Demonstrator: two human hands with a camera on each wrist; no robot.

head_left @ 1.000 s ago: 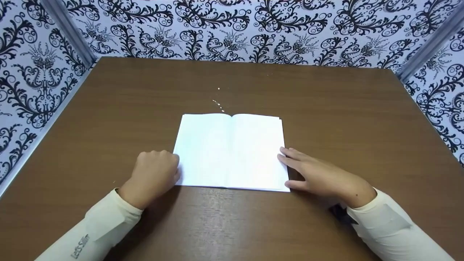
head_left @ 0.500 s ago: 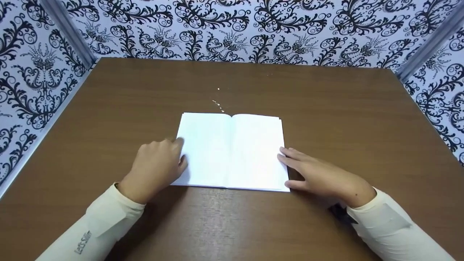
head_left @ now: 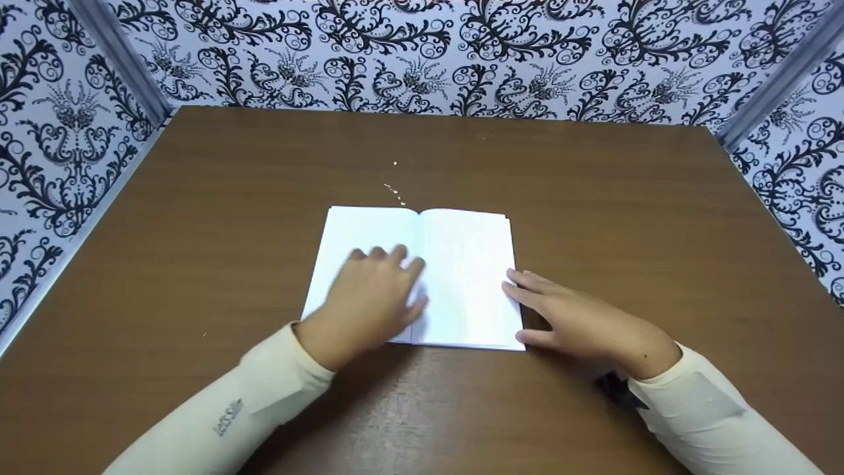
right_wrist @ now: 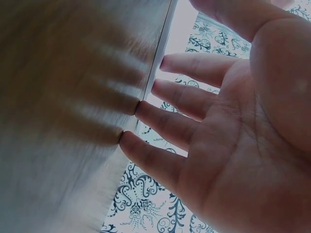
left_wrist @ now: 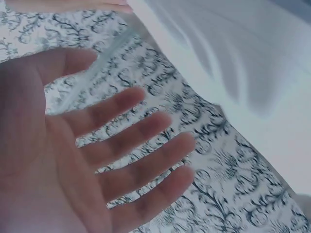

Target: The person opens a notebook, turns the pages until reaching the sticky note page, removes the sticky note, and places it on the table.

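Note:
An open notebook (head_left: 465, 277) with blank-looking white pages lies flat in front of me in the head view. My left hand (head_left: 369, 300) is over its left page, close to the centre fold, and covers the lower part of that page. In the left wrist view, the fingers of my left hand (left_wrist: 131, 150) are spread and relaxed around nothing, with the white page (left_wrist: 291, 141) beyond them. Along the notebook's right edge rests my right hand (head_left: 580, 323). The right wrist view shows its fingers (right_wrist: 165, 121) extended, two fingertips touching the tabletop and the others at the page edge.
The brown wooden table (head_left: 626, 198) extends on all sides of the notebook. Small white specks (head_left: 395, 192) lie just behind the fold. A dark item (head_left: 620, 390) shows under my right wrist. Patterned panels (head_left: 415, 59) stand behind and at both sides.
My left hand has moved from the notebook's left edge up and then rightward across the left page to near the fold, its fingers loosening. My right hand has stayed at the right edge.

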